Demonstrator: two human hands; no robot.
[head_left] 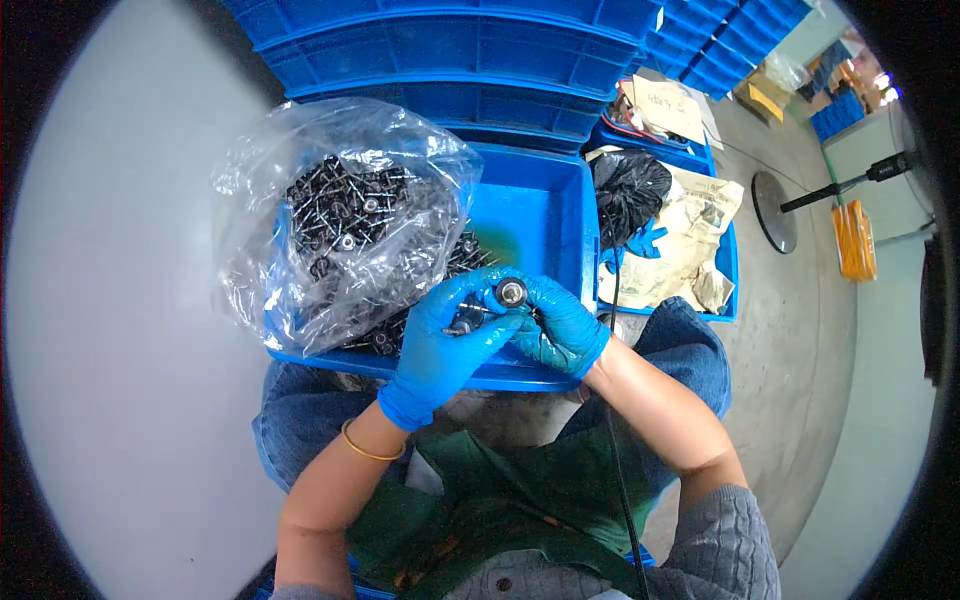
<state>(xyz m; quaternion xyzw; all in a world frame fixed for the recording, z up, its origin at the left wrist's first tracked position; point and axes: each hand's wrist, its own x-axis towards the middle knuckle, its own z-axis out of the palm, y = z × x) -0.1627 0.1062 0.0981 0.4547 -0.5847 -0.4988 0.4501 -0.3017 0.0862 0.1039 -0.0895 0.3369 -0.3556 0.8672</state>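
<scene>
Far left for me is a plain pale grey surface, then a big clear plastic bag sitting over the left part of my blue tray. The bag's full of black parts with thin shiny metal stems, all jumbled up, and more of the same lie loose in the tray just outside the plastic.

Next is my left hand, blue glove on, yellow bangle around the wrist. Its fingers are clamped on a round dark part with a metal centre, round end facing up at me. That part's over the tray's near side, right between my 2 hands. There's some metal showing lower down between my left thumb and fingers too, can't tell if it's the same piece.

My right hand, also gloved in blue, is curled in with its fingers closed on that part from the right, so both hands are together on it. Behind the tray there's a stack of blue crates.

Right of the tray: a black cable hanging down, a crumpled black plastic bag and tan paper in another blue bin, then a stand with a round black base and an orange bundle.
</scene>
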